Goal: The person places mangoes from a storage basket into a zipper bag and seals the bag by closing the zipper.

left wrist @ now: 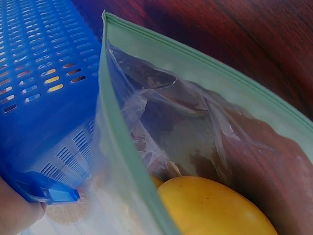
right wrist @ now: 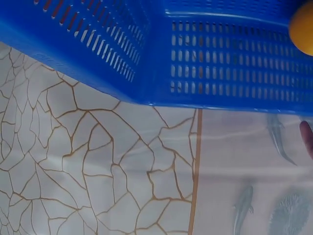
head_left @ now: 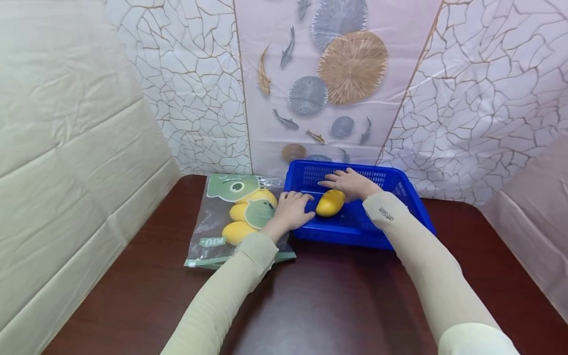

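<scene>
In the head view, a yellow mango (head_left: 330, 203) is at the left part of the blue plastic basket (head_left: 341, 237). My right hand (head_left: 353, 185) reaches over the basket with its fingers extended past the mango's far side; the palm and thumb are largely hidden. In the right wrist view, a fingertip (right wrist: 307, 137) shows apart from the mango (right wrist: 302, 30). My left hand (head_left: 290, 211) is at the basket's left side, thumb and fingers spread towards the mango. Beside it lies a clear zip bag (head_left: 201, 217) with several yellow mangoes (head_left: 238, 232) inside.
The left wrist view shows the bag's green zip edge (left wrist: 215, 66) parted, with a mango (left wrist: 210, 205) inside. Basket and bag rest on a dark wooden table (head_left: 310, 296). A patterned cloth (head_left: 199, 88) hangs close behind the basket.
</scene>
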`<state>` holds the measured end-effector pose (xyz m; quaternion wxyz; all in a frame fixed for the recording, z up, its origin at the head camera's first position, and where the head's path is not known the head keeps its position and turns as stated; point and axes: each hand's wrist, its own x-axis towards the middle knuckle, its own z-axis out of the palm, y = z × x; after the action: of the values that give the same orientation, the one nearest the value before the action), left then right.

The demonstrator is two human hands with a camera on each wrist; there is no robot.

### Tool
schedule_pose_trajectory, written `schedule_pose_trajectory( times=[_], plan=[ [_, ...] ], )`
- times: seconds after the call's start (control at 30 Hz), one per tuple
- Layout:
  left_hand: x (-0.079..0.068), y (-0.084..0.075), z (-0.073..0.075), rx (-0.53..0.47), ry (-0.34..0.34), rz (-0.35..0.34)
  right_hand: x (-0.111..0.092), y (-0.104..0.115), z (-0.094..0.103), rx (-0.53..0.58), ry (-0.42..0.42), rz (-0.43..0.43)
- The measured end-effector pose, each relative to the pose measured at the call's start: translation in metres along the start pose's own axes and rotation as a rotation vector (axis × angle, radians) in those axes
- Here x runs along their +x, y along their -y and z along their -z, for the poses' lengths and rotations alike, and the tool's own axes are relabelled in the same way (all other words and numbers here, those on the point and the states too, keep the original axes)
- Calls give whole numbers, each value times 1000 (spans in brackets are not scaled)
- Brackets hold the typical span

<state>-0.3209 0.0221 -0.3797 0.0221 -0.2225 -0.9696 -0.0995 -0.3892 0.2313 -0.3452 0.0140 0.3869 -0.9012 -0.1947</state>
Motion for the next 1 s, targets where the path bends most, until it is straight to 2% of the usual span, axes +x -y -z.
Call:
schedule_pose_trajectory(
  times=[0.17, 0.37, 0.6, 0.8, 1.0],
  plan=[
    [2, -2, -2, 16, -9, -30, -5, -2, -15, -23, 7, -27],
    [0, 0, 0, 30, -3, -37, -1, 0, -25, 4, -24, -30],
    [-3, 0, 1, 20, -6, -32, 3, 0, -34, -17, 10, -43],
    [-3, -1, 0, 22, -2, -33, 5, 3, -39, 8, 32, -56],
    [-2, -1, -1, 87, 7, -30, 10, 4, -45, 39, 56, -73]
  ],
)
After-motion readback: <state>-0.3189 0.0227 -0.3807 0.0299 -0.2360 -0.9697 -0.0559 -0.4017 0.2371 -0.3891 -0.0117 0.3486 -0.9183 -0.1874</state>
